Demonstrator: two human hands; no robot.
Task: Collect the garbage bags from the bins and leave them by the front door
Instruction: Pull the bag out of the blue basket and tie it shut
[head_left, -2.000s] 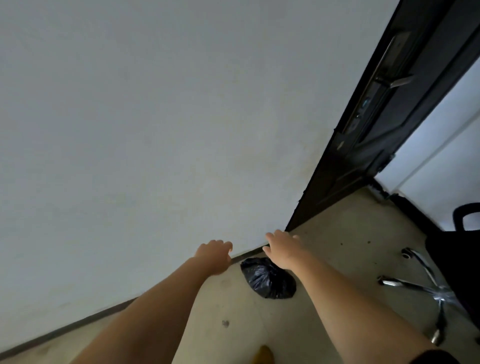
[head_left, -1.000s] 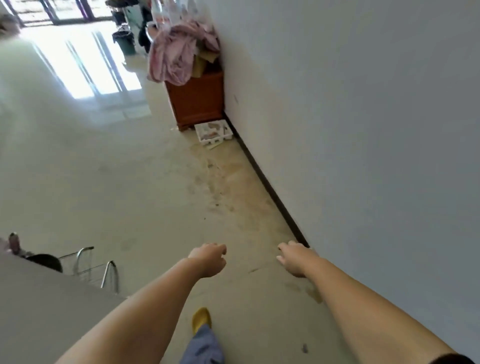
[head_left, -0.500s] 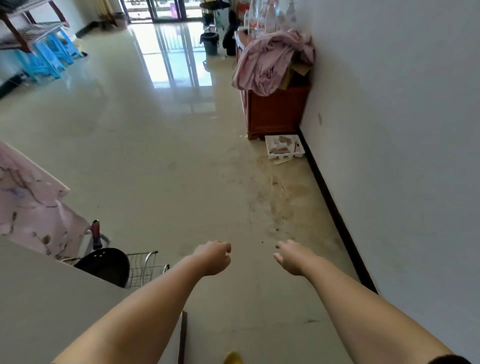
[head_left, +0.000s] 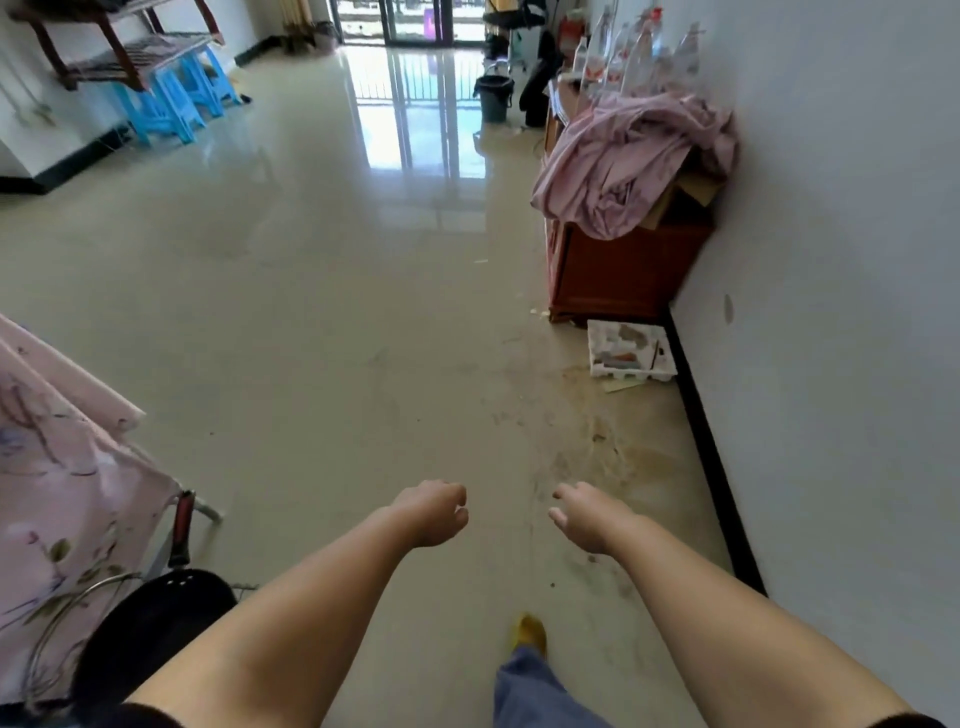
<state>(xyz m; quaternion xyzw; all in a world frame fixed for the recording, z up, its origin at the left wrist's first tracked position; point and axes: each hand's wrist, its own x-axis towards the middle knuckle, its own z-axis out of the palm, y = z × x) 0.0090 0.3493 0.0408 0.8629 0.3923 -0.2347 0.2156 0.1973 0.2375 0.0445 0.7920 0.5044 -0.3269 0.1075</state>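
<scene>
Hands, the left hand (head_left: 434, 514) loosely curled and the right hand (head_left: 587, 522) relaxed, hold nothing; any bag in the grey bin (head_left: 493, 97) at twelve o'clock likely handles soft and light, best gathered at its neck.

Two seconds ago the person faced a white wall with a black garbage bag on the floor by a dark door. That bag, the door and a chair are gone from sight. The view has turned to a long shiny floor (head_left: 311, 312). A red-brown cabinet (head_left: 618, 280) with pink cloth (head_left: 628, 161) on it has come closer. Blue stools (head_left: 171, 98) and a grey bin (head_left: 493, 97) now show far off. A yellow shoe (head_left: 530, 633) has stepped forward.
</scene>
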